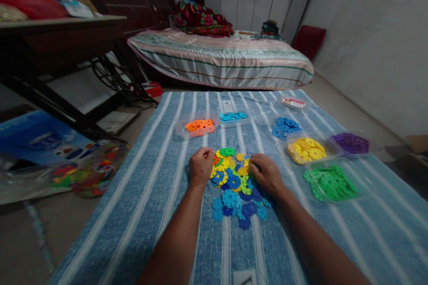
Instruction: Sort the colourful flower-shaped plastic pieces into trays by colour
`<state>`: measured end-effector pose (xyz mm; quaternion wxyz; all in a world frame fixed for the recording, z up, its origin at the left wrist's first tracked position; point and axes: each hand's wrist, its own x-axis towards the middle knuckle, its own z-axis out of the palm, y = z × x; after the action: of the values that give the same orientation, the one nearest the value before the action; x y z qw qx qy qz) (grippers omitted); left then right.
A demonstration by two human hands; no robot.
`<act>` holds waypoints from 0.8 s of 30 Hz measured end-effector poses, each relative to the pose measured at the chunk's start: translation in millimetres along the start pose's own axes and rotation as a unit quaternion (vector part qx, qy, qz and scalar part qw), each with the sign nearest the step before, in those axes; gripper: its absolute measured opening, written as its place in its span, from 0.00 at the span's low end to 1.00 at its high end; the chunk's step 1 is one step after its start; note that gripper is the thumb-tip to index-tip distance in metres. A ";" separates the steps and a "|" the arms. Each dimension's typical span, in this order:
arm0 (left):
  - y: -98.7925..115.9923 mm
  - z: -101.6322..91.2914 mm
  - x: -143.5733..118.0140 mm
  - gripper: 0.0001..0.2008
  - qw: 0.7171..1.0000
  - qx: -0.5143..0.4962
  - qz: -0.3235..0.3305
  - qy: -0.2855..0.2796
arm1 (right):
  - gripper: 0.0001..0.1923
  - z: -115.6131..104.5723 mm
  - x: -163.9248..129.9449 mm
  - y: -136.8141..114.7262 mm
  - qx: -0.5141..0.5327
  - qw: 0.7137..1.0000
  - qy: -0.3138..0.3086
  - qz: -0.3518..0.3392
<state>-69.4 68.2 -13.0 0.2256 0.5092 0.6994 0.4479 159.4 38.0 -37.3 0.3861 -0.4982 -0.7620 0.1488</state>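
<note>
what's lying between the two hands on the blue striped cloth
In the head view, a mixed pile of coloured snowflake discs fills the stretch between the left hand and the right hand; both hands rest at its edges.

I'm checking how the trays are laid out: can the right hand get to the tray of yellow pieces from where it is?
Probably yes: the right hand rests on the mixed pile, and only bare cloth lies between it and the yellow tray.

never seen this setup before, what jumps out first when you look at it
The heap of mixed colourful discs in the middle of the striped blue cloth, with the left hand and right hand resting on either side of it. Beyond it, clear trays hold sorted colours: orange discs behind, yellow discs and green discs on the right.
</note>
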 end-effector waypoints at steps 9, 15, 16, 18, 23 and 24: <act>4.7 -1.9 -3.9 0.07 0.999 0.036 0.001 0.001 | 0.11 1.2 0.5 0.8 -0.013 1.000 0.006 -0.012; 3.2 -1.3 -5.6 0.07 0.993 0.084 0.073 0.030 | 0.11 -1.6 -3.0 -9.6 -0.056 0.996 0.033 -0.066; 2.5 -1.1 -5.6 0.07 0.991 0.091 0.091 0.035 | 0.10 -1.8 -4.5 -14.2 -0.060 0.994 0.040 -0.085; 1.0 -0.6 -5.3 0.08 0.988 0.098 0.115 0.039 | 0.11 -0.8 -7.8 -25.3 -0.058 0.989 0.036 -0.128; -1.5 0.4 -4.6 0.09 0.987 0.095 0.126 0.033 | 0.16 7.6 -12.8 -49.6 -0.065 0.981 -0.050 -0.175; -1.6 0.5 -4.4 0.09 0.988 0.093 0.122 0.029 | 0.14 9.3 -12.8 -51.8 -0.069 0.981 -0.059 -0.173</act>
<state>-68.1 64.2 -15.2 0.1002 0.5959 0.6774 0.4195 121.8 4.5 -17.5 0.3250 -0.3746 -0.8665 0.0564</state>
